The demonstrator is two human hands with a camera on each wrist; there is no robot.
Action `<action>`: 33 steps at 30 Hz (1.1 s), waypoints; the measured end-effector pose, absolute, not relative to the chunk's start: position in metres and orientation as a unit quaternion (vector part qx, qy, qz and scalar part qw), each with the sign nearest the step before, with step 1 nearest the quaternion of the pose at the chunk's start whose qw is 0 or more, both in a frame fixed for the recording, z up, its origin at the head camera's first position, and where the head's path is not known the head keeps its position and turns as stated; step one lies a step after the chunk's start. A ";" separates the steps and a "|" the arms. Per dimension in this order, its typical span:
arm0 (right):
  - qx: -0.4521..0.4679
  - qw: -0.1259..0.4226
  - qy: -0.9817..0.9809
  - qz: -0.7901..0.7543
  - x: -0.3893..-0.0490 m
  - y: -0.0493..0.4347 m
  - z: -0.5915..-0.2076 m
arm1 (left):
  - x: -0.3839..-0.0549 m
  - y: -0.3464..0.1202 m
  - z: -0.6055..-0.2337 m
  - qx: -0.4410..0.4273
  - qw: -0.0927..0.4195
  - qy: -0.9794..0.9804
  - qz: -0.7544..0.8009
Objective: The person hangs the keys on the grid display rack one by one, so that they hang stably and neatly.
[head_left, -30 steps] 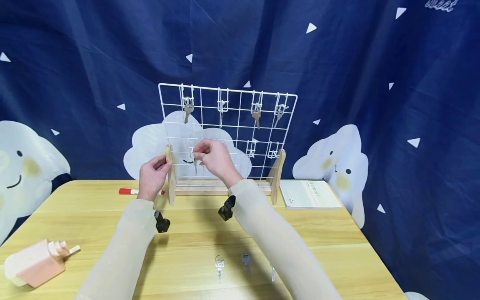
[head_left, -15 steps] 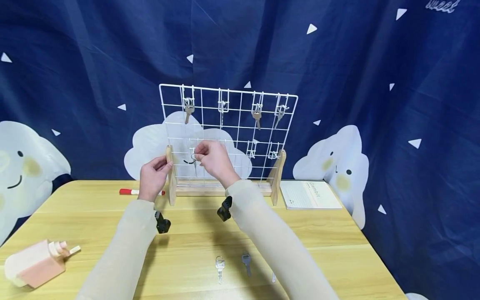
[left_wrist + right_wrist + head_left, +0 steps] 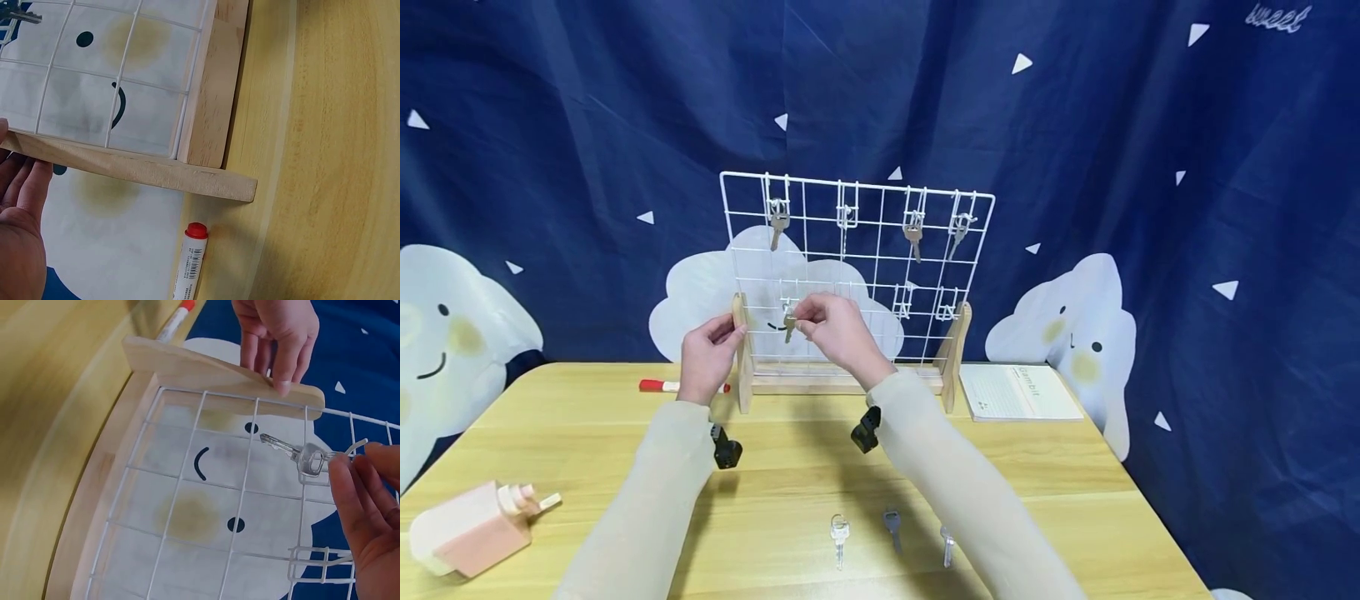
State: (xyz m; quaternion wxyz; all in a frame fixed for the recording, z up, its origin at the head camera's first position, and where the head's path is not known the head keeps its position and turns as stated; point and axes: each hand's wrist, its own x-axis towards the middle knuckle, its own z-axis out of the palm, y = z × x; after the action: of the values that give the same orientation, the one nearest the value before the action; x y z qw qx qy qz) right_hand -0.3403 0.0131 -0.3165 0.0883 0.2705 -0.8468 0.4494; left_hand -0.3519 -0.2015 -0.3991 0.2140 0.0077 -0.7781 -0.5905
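In the head view my left hand (image 3: 709,354) grips the left wooden upright (image 3: 741,350) of a white wire grid rack (image 3: 880,321), thumb in front. My right hand (image 3: 842,333) is at a lower-left hook of the grid. A metal key (image 3: 310,459) hangs by that hook in the right wrist view, its blade pointing down along the grid. The right thumb and fingertips are spread slightly apart around the hook's tip, right at the key's ring end. Several keys hang along the upper row, such as a brass-toned key (image 3: 913,235).
Two empty hooks, one (image 3: 946,305) far right, share the lower row. On the table lie a ringed key (image 3: 839,533), a dark-headed key (image 3: 892,525) and another key (image 3: 947,550) beside the right sleeve. A red-capped marker (image 3: 190,265), notepad (image 3: 1018,390) and pink bottle (image 3: 471,529) lie around.
My right hand has shifted slightly right and down, its fingertips drawing away from the key. The key has turned from edge-on to face-on, close under the hook. The left hand keeps its place.
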 end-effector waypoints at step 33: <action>0.349 -0.082 -0.879 0.316 -0.246 0.103 -0.392 | -0.352 -0.200 -0.399 -0.014 0.213 -0.789 -0.575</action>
State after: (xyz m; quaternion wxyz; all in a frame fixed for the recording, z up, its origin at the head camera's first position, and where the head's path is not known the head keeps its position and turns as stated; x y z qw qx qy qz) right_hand -0.2455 0.1031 -0.3918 -0.0818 0.3487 -0.8785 0.3161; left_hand -0.3525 -0.2000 -0.3994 0.2135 -0.0142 -0.7894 -0.5755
